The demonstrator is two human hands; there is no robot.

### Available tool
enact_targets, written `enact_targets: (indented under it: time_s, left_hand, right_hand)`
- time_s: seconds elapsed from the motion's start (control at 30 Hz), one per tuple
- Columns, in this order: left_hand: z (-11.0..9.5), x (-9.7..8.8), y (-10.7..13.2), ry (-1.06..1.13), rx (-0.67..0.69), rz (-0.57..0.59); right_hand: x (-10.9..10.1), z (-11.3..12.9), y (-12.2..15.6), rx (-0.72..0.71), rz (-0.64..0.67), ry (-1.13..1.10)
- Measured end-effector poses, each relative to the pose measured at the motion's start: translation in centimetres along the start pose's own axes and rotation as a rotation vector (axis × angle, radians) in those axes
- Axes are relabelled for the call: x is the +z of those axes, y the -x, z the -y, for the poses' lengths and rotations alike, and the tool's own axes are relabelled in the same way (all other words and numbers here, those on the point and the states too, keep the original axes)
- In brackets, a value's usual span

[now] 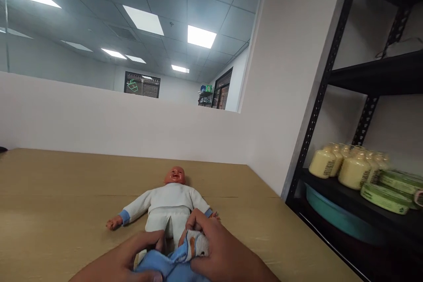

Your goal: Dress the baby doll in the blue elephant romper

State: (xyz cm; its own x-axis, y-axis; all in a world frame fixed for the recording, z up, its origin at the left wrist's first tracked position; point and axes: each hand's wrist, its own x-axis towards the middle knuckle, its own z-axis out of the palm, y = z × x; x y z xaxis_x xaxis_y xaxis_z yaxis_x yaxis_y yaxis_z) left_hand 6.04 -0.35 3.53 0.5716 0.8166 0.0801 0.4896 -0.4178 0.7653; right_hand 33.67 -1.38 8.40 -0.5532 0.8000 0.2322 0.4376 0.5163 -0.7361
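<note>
Head camera view: from my remote station I see a baby doll [170, 200] lying on its back on a wooden table [66, 180], head at the far end, arms spread left and right, legs pointing near. White clothing with blue cuffs already covers its torso, arms and upper legs. At the near edge, my wearer's two hands work a blue garment [158, 264] with a grey patterned patch, bunched around the lower legs. The left hand [127, 257] bends its fingers over the cloth's left side, thumb and forefinger parted with fabric between them. The right hand [221, 244] is curled nearly closed, gripping the patch on the right. I judge this handling to be at an early stage: no blue cloth lies over the hips or torso, and most of it remains gathered. Hands and frame edge hide the feet, so I cannot tell whether either is inside. Far right, a black shelf [380, 72] stands well apart.
</note>
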Motion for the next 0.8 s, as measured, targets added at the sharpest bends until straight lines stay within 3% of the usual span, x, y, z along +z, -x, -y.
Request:
enact_targets:
  time_s: [0.1, 0.2, 0.4, 0.6, 0.7, 0.8]
  left_hand:
    - [-1.6, 0.1, -0.5, 0.007, -0.08, 0.107]
    - [-1.6, 0.2, -0.7, 0.019, -0.117, 0.156]
    - [1.5, 0.3, -1.0, 0.327, -0.087, -0.047]
    - [0.7, 0.0, -0.5, 0.374, -0.156, -0.147]
    - [0.2, 0.1, 0.0, 0.398, -0.134, -0.105]
    - [0.5, 0.8, 0.4, 0.48, -0.105, -0.042]
  right_hand:
    - [-0.5, 0.7, -0.3, -0.043, 0.057, 0.009]
    - [-1.2, 1.0, -0.7, -0.067, 0.115, 0.041]
    - [-2.1, -0.7, -1.4, 0.097, 0.226, 0.154]
    - [-1.8, -0.9, -1.5, 0.018, 0.541, 0.047]
    - [-1.1, -1.1, -1.6, 0.027, 0.473, -0.071]
    - [-0.2, -1.9, -1.8, 0.176, 0.227, -0.222]
